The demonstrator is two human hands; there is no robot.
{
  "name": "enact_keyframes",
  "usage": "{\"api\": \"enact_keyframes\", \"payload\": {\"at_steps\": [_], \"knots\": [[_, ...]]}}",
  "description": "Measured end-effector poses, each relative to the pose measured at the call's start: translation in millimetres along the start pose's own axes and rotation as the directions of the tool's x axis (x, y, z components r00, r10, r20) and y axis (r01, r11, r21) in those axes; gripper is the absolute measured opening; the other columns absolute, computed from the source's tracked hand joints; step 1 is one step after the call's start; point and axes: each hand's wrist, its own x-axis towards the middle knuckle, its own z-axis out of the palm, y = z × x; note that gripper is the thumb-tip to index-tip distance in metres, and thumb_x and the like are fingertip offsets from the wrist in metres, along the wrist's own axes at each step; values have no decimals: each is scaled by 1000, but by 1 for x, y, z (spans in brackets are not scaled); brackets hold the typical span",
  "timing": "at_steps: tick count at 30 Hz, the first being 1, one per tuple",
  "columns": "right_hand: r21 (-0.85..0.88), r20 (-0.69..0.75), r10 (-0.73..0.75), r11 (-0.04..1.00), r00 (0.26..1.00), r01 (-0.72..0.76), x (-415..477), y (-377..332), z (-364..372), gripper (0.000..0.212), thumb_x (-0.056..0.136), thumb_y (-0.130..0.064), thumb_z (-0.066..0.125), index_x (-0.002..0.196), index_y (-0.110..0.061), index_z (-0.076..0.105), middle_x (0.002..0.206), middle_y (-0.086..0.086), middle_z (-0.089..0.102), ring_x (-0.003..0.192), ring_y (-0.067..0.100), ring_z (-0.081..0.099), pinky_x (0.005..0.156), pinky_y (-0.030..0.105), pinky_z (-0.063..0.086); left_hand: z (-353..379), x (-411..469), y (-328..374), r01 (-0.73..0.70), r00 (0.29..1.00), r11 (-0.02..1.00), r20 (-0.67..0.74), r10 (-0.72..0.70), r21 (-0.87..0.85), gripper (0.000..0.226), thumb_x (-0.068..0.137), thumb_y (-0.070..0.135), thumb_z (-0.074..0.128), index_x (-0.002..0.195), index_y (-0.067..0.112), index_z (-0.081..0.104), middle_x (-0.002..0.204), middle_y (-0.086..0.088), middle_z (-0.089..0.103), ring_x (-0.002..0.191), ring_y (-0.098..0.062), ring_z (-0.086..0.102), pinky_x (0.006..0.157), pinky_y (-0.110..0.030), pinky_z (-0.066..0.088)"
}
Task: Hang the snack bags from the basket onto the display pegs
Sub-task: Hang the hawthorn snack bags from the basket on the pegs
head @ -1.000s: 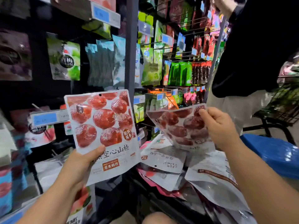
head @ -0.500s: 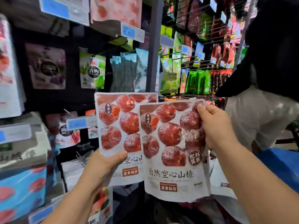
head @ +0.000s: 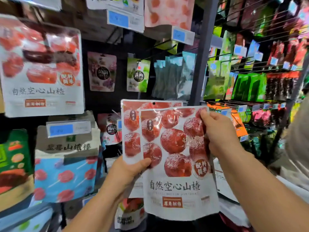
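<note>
- The left hand gripped the rear snack bag at its lower edge, with the thumb on the front snack bag.
- The right hand pinched the front snack bag's top right corner.
- Both bags were held upright and overlapping, before a dark peg wall hung with packets.

place: shop; evidence: hanging snack bags; peg rows; price tags
</note>
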Motion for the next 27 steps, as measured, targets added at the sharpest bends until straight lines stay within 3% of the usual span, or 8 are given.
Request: {"api": "enact_keyframes", "payload": {"at_steps": [6,8,10,12,15,20,24,27], "knots": [[102,229,-52,994,972,29,-8,-9,39,29,100,-38,54,95,-15,71,89,6,77,86,24,75,81,45,59,-25,-7,27,-81,980,996,-182,75,-24,31,73,-14,65,99,2,68,92,-15,75,78,-23,74,61,-29,59],[161,351,-68,987,934,11,-11,-9,51,22,98,-39,56,104,-20,66,93,2,77,87,20,74,78,41,58,-38,-7,38,-107,961,994,-256,101,-9,33,71,-12,70,101,1,68,94,-17,75,82,-28,73,70,-37,61],[159,476,-47,987,878,-34,-14,-5,62,44,83,-41,67,122,-25,53,97,-2,76,91,17,74,77,38,57,-49,-7,51,-172,934,984,-311,176,42,36,68,-8,77,102,4,70,97,-15,75,87,-30,73,79,-44,60],[100,588,-1,992,809,-71,-18,7,74,74,69,-40,80,130,-32,39,101,-4,76,93,16,74,76,33,55,-59,-8,64,-247,893,967,-372,253,65,29,75,-9,71,98,8,71,92,-9,76,82,-23,73,76,-36,61],[-9,718,49,998,694,-61,-26,22,92,87,56,-35,93,127,-34,42,101,-11,75,94,14,73,76,32,55,-69,-9,86,-337,838,937,-425,342,88,28,80,-10,65,100,8,69,90,-5,77,79,-17,73,67,-26,59],[5,758,0,1000,653,-6,-32,24,126,71,61,-10,94,116,-30,53,99,-13,75,93,12,73,88,41,56,-90,-9,115,-371,789,918,-474,390,138,26,81,-8,66,102,5,70,93,-9,76,81,-22,73,70,-30,59],[46,747,-29,999,664,-9,-36,24,153,77,51,-33,94,118,-27,56,107,-3,75,99,21,72,91,52,55,-104,-17,131,-347,777,914,-480,407,212,24,81,-4,70,102,8,72,98,-10,76,86,-23,73,76,-35,58],[131,742,-67,990,667,-46,-41,23,177,76,51,-29,94,117,-25,56,108,2,75,99,25,72,89,52,55,-123,-26,146,-319,777,922,-496,387,220,34,72,8,83,104,11,73,103,-12,75,95,-31,72,88,-44,54]]}}
